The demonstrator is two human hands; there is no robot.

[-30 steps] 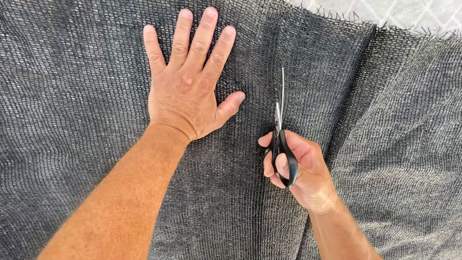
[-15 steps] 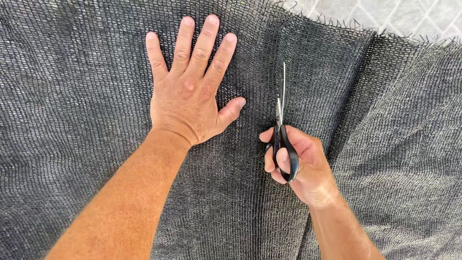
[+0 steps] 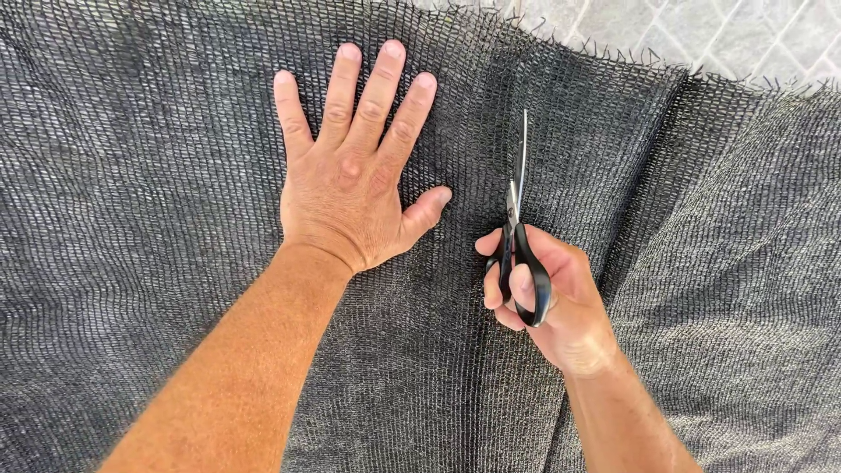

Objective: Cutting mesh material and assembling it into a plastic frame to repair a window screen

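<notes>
**Scissors at the mesh, palm pinning it flat**

The left hand (image 3: 355, 188) lies spread, fingers open, on the dark mesh fabric (image 3: 131, 219). Just right, the right hand (image 3: 547, 293) grips black-handled scissors (image 3: 519, 236), blades pointing toward the frayed far edge (image 3: 613, 57).

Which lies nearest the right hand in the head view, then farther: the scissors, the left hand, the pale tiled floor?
1. Scissors: held in the right hand.
2. Left hand: to its left, flat on the dark mesh fabric.
3. Pale tiled floor: top right, beyond the fabric's edge.
</notes>
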